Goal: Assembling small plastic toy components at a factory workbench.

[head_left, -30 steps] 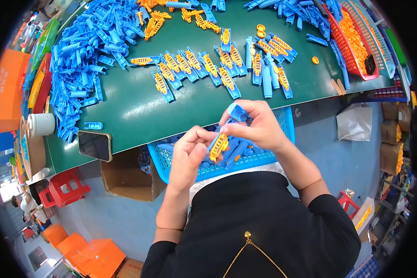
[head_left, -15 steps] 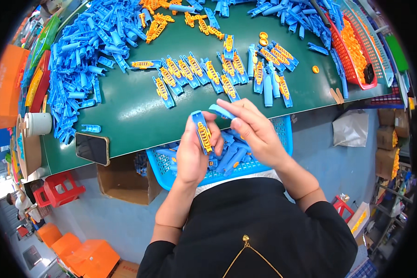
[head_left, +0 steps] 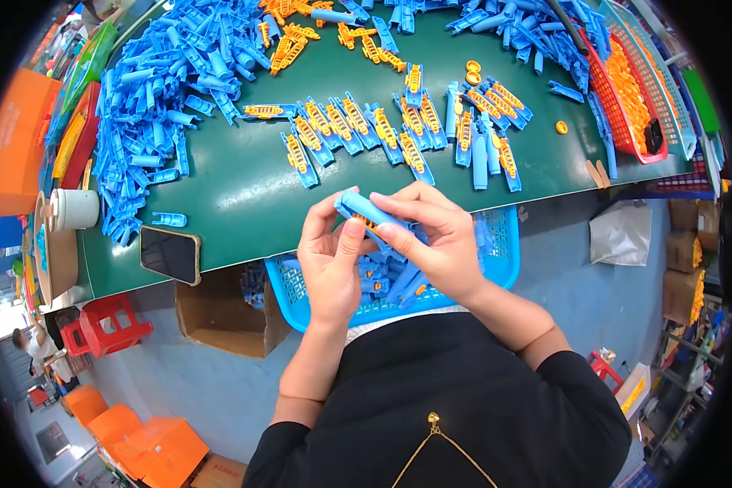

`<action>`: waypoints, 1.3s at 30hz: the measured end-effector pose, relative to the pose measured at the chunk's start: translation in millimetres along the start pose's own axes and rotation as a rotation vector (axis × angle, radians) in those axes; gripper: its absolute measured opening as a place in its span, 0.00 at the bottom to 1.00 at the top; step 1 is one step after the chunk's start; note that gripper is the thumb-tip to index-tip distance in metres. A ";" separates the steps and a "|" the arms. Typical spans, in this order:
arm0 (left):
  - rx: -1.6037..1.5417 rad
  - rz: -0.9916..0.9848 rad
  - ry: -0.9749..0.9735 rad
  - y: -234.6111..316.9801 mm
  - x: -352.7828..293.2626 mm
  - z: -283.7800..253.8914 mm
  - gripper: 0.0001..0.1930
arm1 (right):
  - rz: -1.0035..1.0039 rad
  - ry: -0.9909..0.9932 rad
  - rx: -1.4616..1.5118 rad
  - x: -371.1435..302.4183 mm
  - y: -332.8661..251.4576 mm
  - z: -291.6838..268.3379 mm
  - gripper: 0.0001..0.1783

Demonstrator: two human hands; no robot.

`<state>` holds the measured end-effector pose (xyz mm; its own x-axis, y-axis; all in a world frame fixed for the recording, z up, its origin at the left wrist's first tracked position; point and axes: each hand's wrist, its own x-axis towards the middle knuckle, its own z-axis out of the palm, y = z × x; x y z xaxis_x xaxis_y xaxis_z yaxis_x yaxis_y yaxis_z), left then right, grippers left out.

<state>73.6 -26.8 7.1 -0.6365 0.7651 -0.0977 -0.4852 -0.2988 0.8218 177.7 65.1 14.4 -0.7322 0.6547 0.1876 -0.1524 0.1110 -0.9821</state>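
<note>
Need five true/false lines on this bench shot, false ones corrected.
1. The left hand and right hand both touch the blue plastic tube-shaped part. True.
2. The rectangular dark-screened phone lies inside the light-blue plastic basket. False: the phone lies on the green tabletop.
3. The red mesh plastic basket holds blue tubes. False: it holds small orange pieces.
4. The light-blue plastic basket holds blue plastic pieces. True.
5. The white cylindrical container stands left of the phone. True.

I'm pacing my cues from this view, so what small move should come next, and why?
Probably a gentle squeeze on the blue shell, keeping it aligned: the left grip and right grip hold it between them, over the orange insert. Orange shows along the shell's near edge, so it may not be fully seated, though fingers hide part of the join.
</note>
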 end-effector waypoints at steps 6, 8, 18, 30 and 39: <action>0.032 0.017 -0.055 -5.2 0.6 -8.5 0.15 | -0.034 0.010 -0.032 -1.8 0.4 1.5 0.16; 0.030 -0.006 -0.061 -3.1 1.7 -7.6 0.15 | -0.065 0.004 -0.062 -0.9 -0.5 -1.9 0.16; -0.250 -0.099 -0.159 -5.7 6.4 -6.8 0.15 | -0.170 -0.134 -0.264 2.5 -9.6 -3.9 0.24; -0.158 0.086 -0.081 -11.8 -0.9 -8.1 0.11 | -0.270 -0.006 -0.211 9.7 1.0 -6.3 0.18; 0.370 0.433 -0.194 0.6 0.2 -22.3 0.17 | -0.205 -0.155 -0.207 6.2 -5.8 -21.4 0.15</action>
<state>59.8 -39.6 -5.0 -0.5914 0.7190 0.3650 0.0563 -0.4147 0.9082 188.3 84.6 21.0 -0.7948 0.4834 0.3669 -0.1808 0.3886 -0.9035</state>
